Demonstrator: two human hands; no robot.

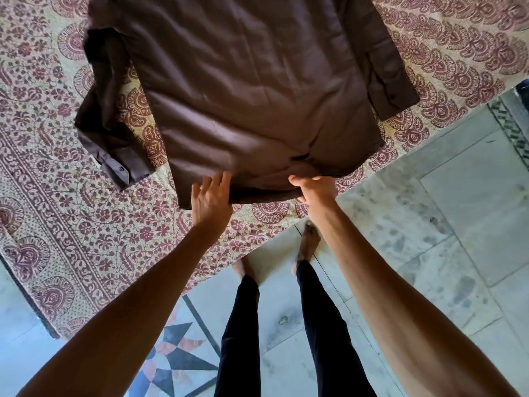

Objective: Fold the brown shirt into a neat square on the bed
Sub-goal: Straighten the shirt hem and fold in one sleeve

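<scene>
Head cam: brown shirt (pixel 243 96) lies flat on the bed (pixel 86 224), sleeves (pixel 108 116) splayed to either side, hem (pixel 257 193) at the near edge. Right hand (pixel 315 190) has its fingers curled round the hem and holds it slightly raised; left hand (pixel 210 199) lies on the hem close by, fingers fairly straight and thumb hidden, so can't tell if it's pinching. Reads as the first step with no fold made yet. The next move likely needs a firm two-hand grip and the sleeves brought in, fabric kept flat.
</scene>
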